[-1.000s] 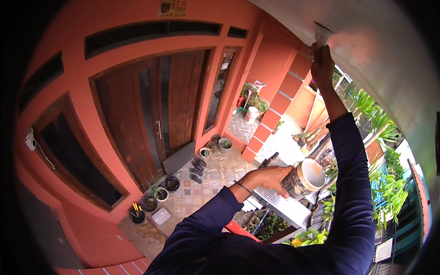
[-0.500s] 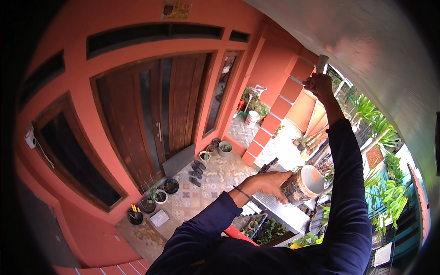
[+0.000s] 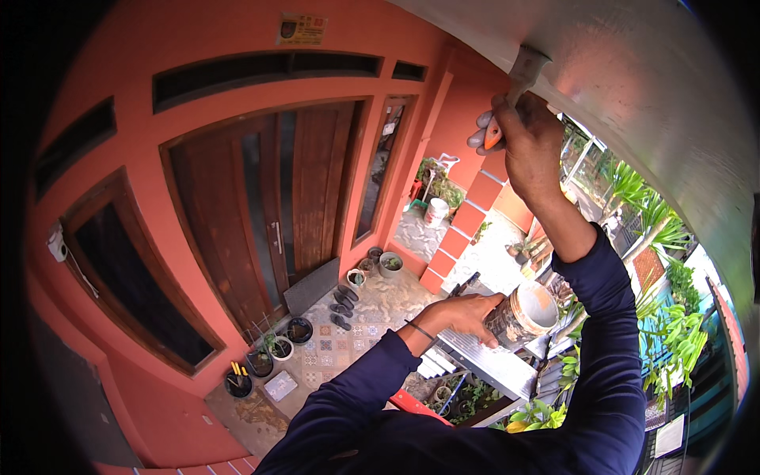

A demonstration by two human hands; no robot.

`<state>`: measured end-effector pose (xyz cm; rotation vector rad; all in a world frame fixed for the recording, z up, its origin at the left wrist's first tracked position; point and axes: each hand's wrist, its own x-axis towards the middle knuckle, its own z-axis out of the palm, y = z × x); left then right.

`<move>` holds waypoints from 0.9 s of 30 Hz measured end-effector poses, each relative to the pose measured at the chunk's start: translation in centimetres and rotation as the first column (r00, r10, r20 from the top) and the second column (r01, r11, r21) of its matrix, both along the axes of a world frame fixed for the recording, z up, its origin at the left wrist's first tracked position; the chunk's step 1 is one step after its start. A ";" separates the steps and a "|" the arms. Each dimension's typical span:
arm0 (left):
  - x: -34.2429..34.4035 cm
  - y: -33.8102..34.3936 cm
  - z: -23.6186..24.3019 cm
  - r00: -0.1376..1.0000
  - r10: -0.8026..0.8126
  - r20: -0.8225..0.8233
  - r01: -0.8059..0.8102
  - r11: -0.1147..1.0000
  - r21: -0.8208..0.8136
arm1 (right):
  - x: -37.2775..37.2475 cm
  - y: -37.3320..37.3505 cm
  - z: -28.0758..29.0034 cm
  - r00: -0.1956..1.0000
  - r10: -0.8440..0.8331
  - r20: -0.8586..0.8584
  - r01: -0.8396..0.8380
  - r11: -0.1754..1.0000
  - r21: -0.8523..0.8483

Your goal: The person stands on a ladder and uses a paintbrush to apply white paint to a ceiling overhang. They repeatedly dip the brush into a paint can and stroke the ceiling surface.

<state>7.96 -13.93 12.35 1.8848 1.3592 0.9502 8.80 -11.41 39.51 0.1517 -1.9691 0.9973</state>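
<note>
My right hand (image 3: pixel 526 142) is raised overhead and grips a paintbrush (image 3: pixel 518 83) with an orange handle; its bristles press against the white ceiling (image 3: pixel 633 71). My left hand (image 3: pixel 467 315) holds a paint can (image 3: pixel 522 315) at chest height, its open top showing pale paint. Both arms wear dark blue sleeves. I look down from a height onto the porch far below.
An orange house wall with a brown double door (image 3: pixel 269 214) and dark windows fills the left. On the tiled porch floor (image 3: pixel 348 332) below are plant pots, shoes and a bucket. A metal ladder top (image 3: pixel 491 364) stands under the can. Green plants lie at right.
My right hand has drawn the brush along the ceiling toward me, from the far edge to closer overhead. The left hand keeps the can nearly still.
</note>
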 end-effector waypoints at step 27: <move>0.0 0.6 -0.8 0.996 -0.063 0.060 0.060 0.997 0.049 | 1.7 5.9 -0.2 0.902 -0.409 0.137 0.381 0.904 0.192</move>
